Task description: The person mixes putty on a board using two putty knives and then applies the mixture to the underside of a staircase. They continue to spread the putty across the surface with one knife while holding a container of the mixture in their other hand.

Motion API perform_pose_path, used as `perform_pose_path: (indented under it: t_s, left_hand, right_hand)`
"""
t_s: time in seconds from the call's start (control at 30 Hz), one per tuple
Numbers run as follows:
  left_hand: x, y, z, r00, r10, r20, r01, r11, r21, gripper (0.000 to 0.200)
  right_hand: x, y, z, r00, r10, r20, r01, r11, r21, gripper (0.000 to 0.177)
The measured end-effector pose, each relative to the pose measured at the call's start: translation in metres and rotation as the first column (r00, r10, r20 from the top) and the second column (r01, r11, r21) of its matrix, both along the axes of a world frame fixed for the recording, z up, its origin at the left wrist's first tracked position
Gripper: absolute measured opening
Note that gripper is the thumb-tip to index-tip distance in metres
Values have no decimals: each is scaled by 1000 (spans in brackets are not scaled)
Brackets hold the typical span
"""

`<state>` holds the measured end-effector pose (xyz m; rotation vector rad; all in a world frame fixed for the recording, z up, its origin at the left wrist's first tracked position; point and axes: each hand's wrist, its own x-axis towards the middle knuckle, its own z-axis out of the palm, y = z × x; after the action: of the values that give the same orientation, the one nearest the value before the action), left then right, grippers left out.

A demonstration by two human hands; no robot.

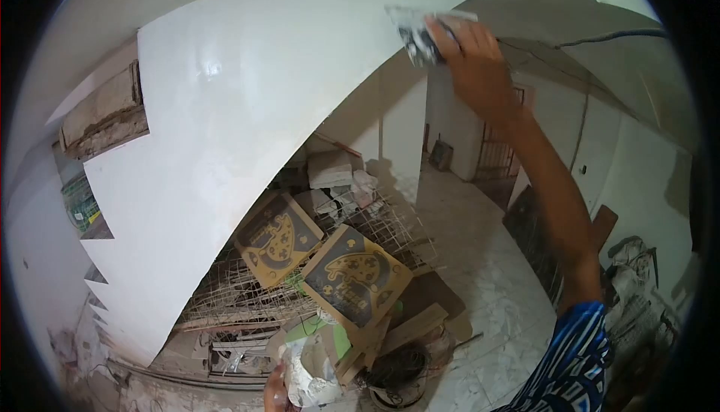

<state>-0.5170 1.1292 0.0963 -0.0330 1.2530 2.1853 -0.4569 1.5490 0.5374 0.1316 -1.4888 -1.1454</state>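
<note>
My right hand (469,48) is raised at the upper right, its fingers wrapped round a wide trowel (420,33) with whitish smears. The trowel's blade lies against or close to the upper right end of a smooth white slanted surface (247,89). Low in the view, my left hand (277,389) grips the edge of a holder loaded with white paste (311,371). Only part of that hand shows at the bottom edge.
Below the slanted surface lie two pizza boxes (356,277), wire mesh (225,299) and rubble. A round bucket (397,378) stands near the bottom. Covered items (634,269) lean at the right wall, and a cable (611,37) hangs at the upper right.
</note>
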Motion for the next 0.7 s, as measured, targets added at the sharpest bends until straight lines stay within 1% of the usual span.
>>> perform_pose_path:
  t_s: [0.03, 0.1, 0.2, 0.23, 0.3, 0.4, 0.47, 0.5, 0.6, 0.7]
  left_hand:
    - [-4, 1, -1, 998, -53, 31, 51, 997, 58, 51]
    - [-8, 6, -4, 996, -69, 64, 64, 995, 81, 51]
    - [-11, 10, -7, 994, -72, 80, 66, 995, 78, 52]
    - [-11, 11, -8, 994, -73, 81, 67, 995, 74, 52]
    - [-12, 12, -9, 994, -77, 78, 72, 995, 65, 53]
    - [-13, 12, -9, 994, -80, 75, 76, 996, 55, 53]
    - [-13, 12, -8, 994, -87, 70, 83, 995, 55, 54]
    - [-13, 12, -8, 994, -88, 66, 85, 995, 54, 54]
    - [-12, 12, -9, 995, -88, 54, 86, 995, 42, 55]
    - [-11, 11, -7, 995, -89, 37, 88, 996, 16, 56]
  right_hand:
    - [-2, 6, 12, 1000, -12, -24, 13, 1000, 27, 51]
    - [-10, 17, 38, 997, -29, -72, 35, 996, 87, 51]
    - [-19, 24, 48, 992, -95, -85, 101, 992, 75, 53]
    - [-23, 25, 46, 992, -91, -87, 96, 994, 52, 54]
    - [-31, 26, 34, 992, -86, -89, 86, 996, 2, 55]
    - [-34, 18, -8, 985, -171, -32, 167, 981, -97, 58]
    - [-20, 19, -40, 991, -62, 118, 71, 995, -74, 58]
    - [-14, 12, -45, 981, -5, 192, 18, 998, -63, 58]
    - [-5, -8, -37, 982, 60, 178, -60, 998, -5, 58]
    - [-14, -25, 8, 998, -52, 21, 52, 999, 13, 57]
